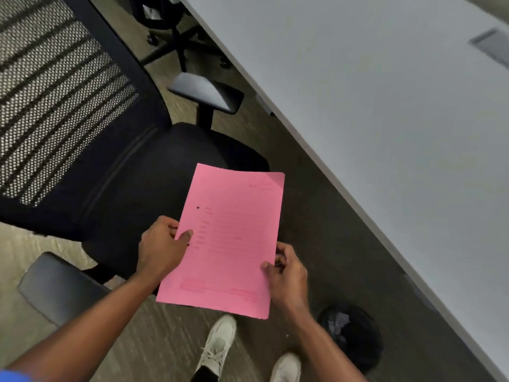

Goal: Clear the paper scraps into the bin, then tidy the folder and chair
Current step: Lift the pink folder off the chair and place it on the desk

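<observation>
A pink folder [228,238] is held flat above the front edge of a black office chair [154,172]. My left hand [161,249] grips the folder's left edge, thumb on top. My right hand [289,274] pinches its lower right edge. The chair has a mesh backrest [55,106] and grey armrests, and it stands turned away from the white desk [385,119]. A black bin [352,334] with a dark liner sits on the floor under the desk edge, right of my feet, with crumpled white paper scraps [340,322] inside.
My two white shoes [217,346] stand on the grey carpet just below the folder. A second chair's wheeled base [179,42] is at the top beside the desk. A grey cable hatch [493,45] sits in the desktop at the far right.
</observation>
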